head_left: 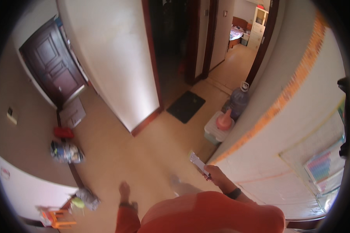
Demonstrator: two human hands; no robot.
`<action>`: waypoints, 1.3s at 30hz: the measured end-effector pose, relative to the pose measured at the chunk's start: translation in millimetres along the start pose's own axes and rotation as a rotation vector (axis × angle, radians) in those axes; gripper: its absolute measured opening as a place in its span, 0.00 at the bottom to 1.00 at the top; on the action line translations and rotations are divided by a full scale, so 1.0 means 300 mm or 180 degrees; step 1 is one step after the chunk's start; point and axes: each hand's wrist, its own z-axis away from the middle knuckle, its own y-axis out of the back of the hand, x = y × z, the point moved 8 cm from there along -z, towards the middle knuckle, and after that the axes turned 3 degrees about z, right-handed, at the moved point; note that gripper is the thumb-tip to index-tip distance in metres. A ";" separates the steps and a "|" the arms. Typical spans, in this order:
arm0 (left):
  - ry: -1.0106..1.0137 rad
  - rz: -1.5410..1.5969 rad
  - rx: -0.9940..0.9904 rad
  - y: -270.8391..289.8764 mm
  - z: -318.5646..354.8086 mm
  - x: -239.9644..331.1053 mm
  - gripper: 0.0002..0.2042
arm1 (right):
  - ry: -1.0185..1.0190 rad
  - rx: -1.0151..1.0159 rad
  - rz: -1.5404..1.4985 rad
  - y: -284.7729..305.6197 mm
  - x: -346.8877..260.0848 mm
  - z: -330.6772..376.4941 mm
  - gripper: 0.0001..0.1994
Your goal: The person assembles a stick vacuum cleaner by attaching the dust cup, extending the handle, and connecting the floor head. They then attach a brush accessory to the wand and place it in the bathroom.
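My right hand, with a dark band on its wrist, is closed round one end of a long, flat white object. Small dark marks show at the object's far end; its exact kind is unclear. It is held out over the floor, beside the right-hand wall. Lower and to the left, my left hand hangs below the red-orange sleeve. Its fingers look stretched out, a little blurred, with nothing visible in them.
Ahead on the right stand a white lidded box, a pink funnel-shaped thing and a large water bottle. A black mat lies before the doorways. A wall corner juts out; bags and an orange stool line the left.
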 end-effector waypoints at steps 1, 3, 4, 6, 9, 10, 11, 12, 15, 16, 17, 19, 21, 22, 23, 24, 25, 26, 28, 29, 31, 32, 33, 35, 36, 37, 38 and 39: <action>-0.0364 -0.1488 -0.0744 -0.096 0.010 0.005 0.13 | -0.0046 -0.0004 -0.0138 -0.021 -0.049 -0.070 0.15; -0.0218 -0.1370 -0.2175 -0.223 0.061 -0.066 0.15 | 0.0119 -0.0073 -0.0583 -0.065 -0.177 -0.217 0.13; -0.0185 -0.1337 -0.2254 -0.263 0.068 -0.070 0.17 | 0.0222 0.0010 -0.0709 -0.066 -0.251 -0.292 0.12; 0.0934 -0.0967 -0.2276 -0.257 0.024 -0.153 0.19 | 0.0399 0.0092 -0.0650 -0.052 -0.378 -0.426 0.11; 0.1470 -0.0851 -0.2209 -0.243 -0.182 -0.144 0.17 | 0.0235 0.0047 -0.0418 -0.011 -0.510 -0.624 0.11; 0.1531 -0.0833 -0.2170 -0.219 -0.280 -0.136 0.16 | 0.0280 0.0012 -0.0644 0.004 -0.552 -0.689 0.11; 0.1538 -0.0851 -0.2163 -0.205 -0.383 -0.118 0.15 | 0.0218 0.0208 -0.0673 0.036 -0.585 -0.760 0.11; 0.1514 -0.0883 -0.2149 -0.190 -0.497 -0.095 0.15 | 0.0206 0.0333 -0.0752 0.065 -0.620 -0.824 0.11; 0.1154 -0.1017 -0.1919 -0.181 -0.929 0.070 0.13 | 0.0206 0.0775 -0.0621 0.147 -0.733 -0.988 0.11; 0.0855 -0.1214 -0.1545 -0.170 -1.142 0.190 0.11 | 0.0111 0.0966 -0.0563 0.166 -0.771 -1.030 0.11; 0.0071 -0.0830 -0.1395 -0.200 -1.345 0.389 0.14 | -0.0105 0.1226 -0.0509 0.194 -0.807 -1.066 0.11; -0.0685 -0.0399 -0.0864 -0.206 -1.694 0.789 0.19 | 0.0024 0.1259 -0.0640 0.204 -0.917 -1.148 0.11; -0.1912 -0.0257 -0.0920 -0.210 -1.979 1.304 0.13 | 0.0323 0.1100 -0.0829 0.216 -1.063 -1.258 0.11; -0.1879 0.0322 -0.0974 -0.197 -2.087 1.528 0.11 | 0.0343 0.1166 -0.0838 0.239 -1.118 -1.306 0.11; -0.1919 0.0512 -0.0997 -0.189 -2.186 1.769 0.12 | 0.0428 0.1177 -0.0868 0.262 -1.171 -1.357 0.11; -0.1945 0.0929 -0.0910 -0.165 -2.244 1.983 0.14 | 0.0536 0.1151 -0.0895 0.283 -1.218 -1.411 0.11; -0.1952 0.0723 -0.1095 -0.175 -2.289 2.172 0.10 | 0.0484 0.1180 -0.0891 0.318 -1.244 -1.464 0.11; -0.2104 0.0621 -0.1234 -0.180 -2.323 2.349 0.11 | 0.0465 0.1162 -0.0876 0.357 -1.270 -1.522 0.11; -0.2717 0.1146 -0.0710 -0.137 -2.355 2.627 0.10 | 0.0465 0.1101 -0.0761 0.443 -1.328 -1.663 0.12; -0.2883 0.1248 -0.0464 -0.131 -2.394 2.722 0.09 | 0.0468 0.1060 -0.0644 0.493 -1.361 -1.737 0.12; -0.3139 0.1429 0.0044 -0.149 -2.466 2.830 0.10 | 0.0393 0.1001 -0.0486 0.590 -1.416 -1.862 0.12; -0.3100 0.1207 -0.0137 -0.197 -2.508 2.847 0.09 | 0.0372 0.0994 -0.0423 0.643 -1.456 -1.924 0.13; -0.3071 0.1000 -0.0276 -0.230 -2.563 2.857 0.09 | 0.0396 0.0975 -0.0341 0.704 -1.520 -1.997 0.13; -0.2327 0.0705 -0.0708 -0.299 -2.697 2.841 0.09 | 0.0460 0.0797 -0.0211 0.807 -1.654 -2.117 0.14; -0.1613 0.0645 -0.1007 -0.335 -2.749 2.792 0.09 | 0.0482 0.0652 -0.0168 0.842 -1.713 -2.173 0.14; -0.0922 0.0613 -0.1280 -0.360 -2.805 2.756 0.09 | 0.0535 0.0513 -0.0130 0.871 -1.784 -2.249 0.14; -0.0856 0.0884 -0.0992 -0.337 -2.859 2.777 0.09 | 0.0477 0.0483 -0.0176 0.912 -1.830 -2.308 0.14; -0.0794 0.1141 -0.0718 -0.309 -2.905 2.791 0.09 | 0.0423 0.0432 -0.0065 0.932 -1.878 -2.379 0.14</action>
